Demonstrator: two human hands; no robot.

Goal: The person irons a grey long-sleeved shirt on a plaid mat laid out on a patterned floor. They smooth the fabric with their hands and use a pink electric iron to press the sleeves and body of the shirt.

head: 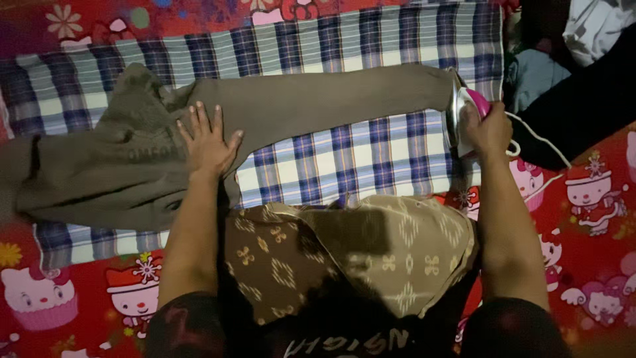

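Olive-brown trousers (318, 106) lie stretched across a blue and white checked cloth (344, 159). My left hand (207, 140) rests flat on the trousers near the waist, fingers spread. My right hand (489, 129) grips the handle of a pink and silver clothes iron (464, 109) standing at the end of the trouser leg, at the cloth's right edge. A white cord (540, 139) runs from the iron to the right.
A red cartoon-printed mat (583, 199) lies under the checked cloth. A patterned brown cloth (371, 252) covers my lap. Dark and light garments (570, 59) are piled at the upper right.
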